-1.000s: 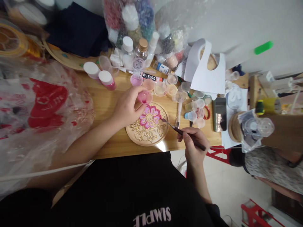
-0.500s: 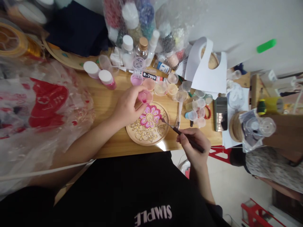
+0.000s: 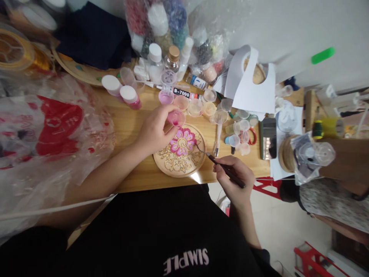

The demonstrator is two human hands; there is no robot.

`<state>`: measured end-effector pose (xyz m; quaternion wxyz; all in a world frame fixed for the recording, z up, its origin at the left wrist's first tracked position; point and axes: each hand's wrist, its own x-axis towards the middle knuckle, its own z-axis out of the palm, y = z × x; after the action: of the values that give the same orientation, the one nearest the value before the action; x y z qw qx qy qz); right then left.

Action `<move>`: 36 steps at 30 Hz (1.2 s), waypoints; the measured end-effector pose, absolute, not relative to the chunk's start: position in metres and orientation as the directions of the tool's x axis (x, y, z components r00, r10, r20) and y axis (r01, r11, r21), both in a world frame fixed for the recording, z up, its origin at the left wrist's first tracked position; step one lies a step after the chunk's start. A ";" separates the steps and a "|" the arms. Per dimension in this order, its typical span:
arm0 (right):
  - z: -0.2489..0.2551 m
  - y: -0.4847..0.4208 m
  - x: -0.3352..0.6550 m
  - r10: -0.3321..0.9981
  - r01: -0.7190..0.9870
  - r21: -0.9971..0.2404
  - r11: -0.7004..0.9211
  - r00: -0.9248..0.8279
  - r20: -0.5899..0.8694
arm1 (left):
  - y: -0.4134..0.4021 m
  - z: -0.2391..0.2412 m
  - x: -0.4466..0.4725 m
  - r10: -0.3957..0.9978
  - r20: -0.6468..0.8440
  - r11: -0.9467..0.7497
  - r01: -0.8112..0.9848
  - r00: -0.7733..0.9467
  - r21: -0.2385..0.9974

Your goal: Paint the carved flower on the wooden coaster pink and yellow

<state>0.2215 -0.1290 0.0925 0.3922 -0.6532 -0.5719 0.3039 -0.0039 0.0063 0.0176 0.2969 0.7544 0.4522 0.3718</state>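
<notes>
A round wooden disc (image 3: 173, 165) with gold scrollwork and a pink painted flower (image 3: 182, 141) lies near the front edge of the wooden table (image 3: 129, 123). My left hand (image 3: 154, 129) pinches a small cup of pink paint (image 3: 176, 117) just above the disc's upper left rim. My right hand (image 3: 235, 181) is closed on a thin dark brush (image 3: 221, 166), held like a pen. The brush tip rests at the flower's right edge.
Several small paint cups (image 3: 196, 107) and a B-7000 glue tube (image 3: 181, 92) stand behind the disc. Bottles (image 3: 155, 57) and bagged beads sit at the back. A crinkled plastic bag (image 3: 43, 130) fills the left. A phone (image 3: 268, 137) and paper lie to the right.
My right hand has shifted slightly left and up toward the disc with the brush. The left hand and its cup have stayed put.
</notes>
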 end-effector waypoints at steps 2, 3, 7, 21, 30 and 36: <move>0.093 -0.129 0.221 0.986 0.508 -0.860 -0.033 0.158 0.056 | 0.006 0.017 -0.004 0.897 0.311 -0.430 0.451 0.315 0.783; 0.093 -0.129 0.220 0.986 0.508 -0.861 -0.032 0.157 0.056 | 0.006 0.017 -0.004 0.896 0.313 -0.431 0.452 0.314 0.781; 0.094 -0.130 0.220 0.987 0.513 -0.858 -0.034 0.152 0.052 | 0.006 0.017 -0.004 0.902 0.295 -0.418 0.474 0.314 0.775; 0.092 -0.130 0.222 0.984 0.541 -0.841 -0.009 0.153 0.088 | 0.006 0.012 -0.004 0.887 0.336 -0.457 0.487 0.318 0.745; 0.086 -0.133 0.221 0.958 0.474 -0.877 -0.081 0.280 0.063 | 0.007 0.011 -0.005 0.866 0.373 -0.494 0.462 0.332 0.736; 0.084 -0.133 0.222 0.955 0.467 -0.880 -0.085 0.290 0.061 | 0.006 0.011 -0.005 0.877 0.352 -0.475 0.472 0.329 0.743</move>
<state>0.2223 -0.1326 0.0837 0.4286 -0.6794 -0.5231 0.2849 -0.0046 0.0062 0.0114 0.2664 0.7703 0.4377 0.3797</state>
